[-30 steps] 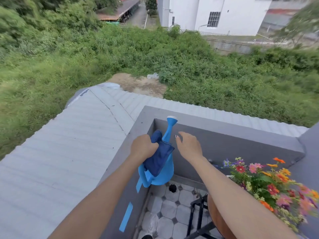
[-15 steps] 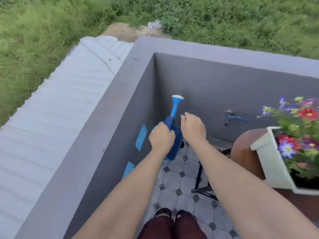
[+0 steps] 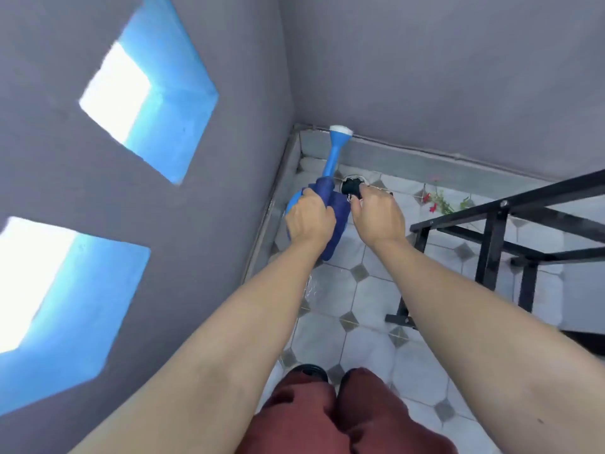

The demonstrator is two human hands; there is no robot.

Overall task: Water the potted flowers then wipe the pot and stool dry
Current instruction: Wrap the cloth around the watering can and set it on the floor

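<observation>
My left hand grips a blue watering can together with a dark blue cloth. The can is low over the tiled floor in the wall corner, and its white-tipped spout points up and away from me. My right hand hovers just right of the cloth with its fingers loosely curled and nothing visible in it. The stool's black metal frame stands at the right. The flower pot is out of view.
Grey walls close the corner, and the left wall has two blue-lined openings. A round floor drain lies under my right fingers. Fallen red flower sprigs lie by the far wall. My feet and maroon trousers are below.
My view has tilted down from the parapet to the floor corner. Both hands have lowered the can and cloth from the wall top to just above the tiles.
</observation>
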